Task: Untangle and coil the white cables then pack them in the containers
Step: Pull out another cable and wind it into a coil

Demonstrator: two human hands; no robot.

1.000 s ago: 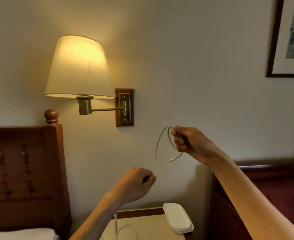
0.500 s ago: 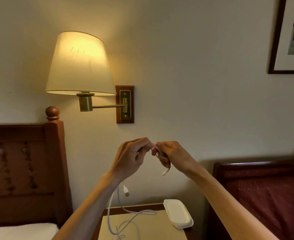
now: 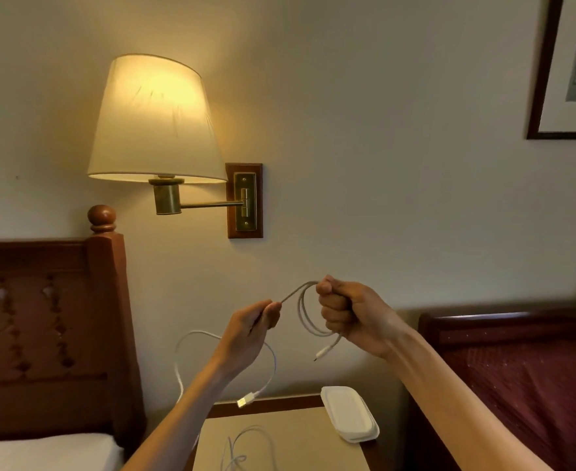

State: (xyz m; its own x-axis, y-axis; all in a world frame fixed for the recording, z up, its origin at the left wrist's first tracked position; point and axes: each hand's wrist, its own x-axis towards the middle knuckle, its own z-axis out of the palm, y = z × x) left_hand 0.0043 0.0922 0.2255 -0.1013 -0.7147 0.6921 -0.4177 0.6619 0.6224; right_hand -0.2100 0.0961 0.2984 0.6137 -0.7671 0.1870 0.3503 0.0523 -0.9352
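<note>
Right hand [image 3: 354,317]: fist gripping coiled loops of a white cable [image 3: 305,314], small plug end [image 3: 325,352] dangling below. Left hand [image 3: 249,334]: thumb and fingers pinching the same cable's run; the slack loops down to a USB plug [image 3: 245,400]. Both held above the nightstand [image 3: 286,436], where more white cable [image 3: 245,447] lies near a closed white container [image 3: 349,418].
</note>
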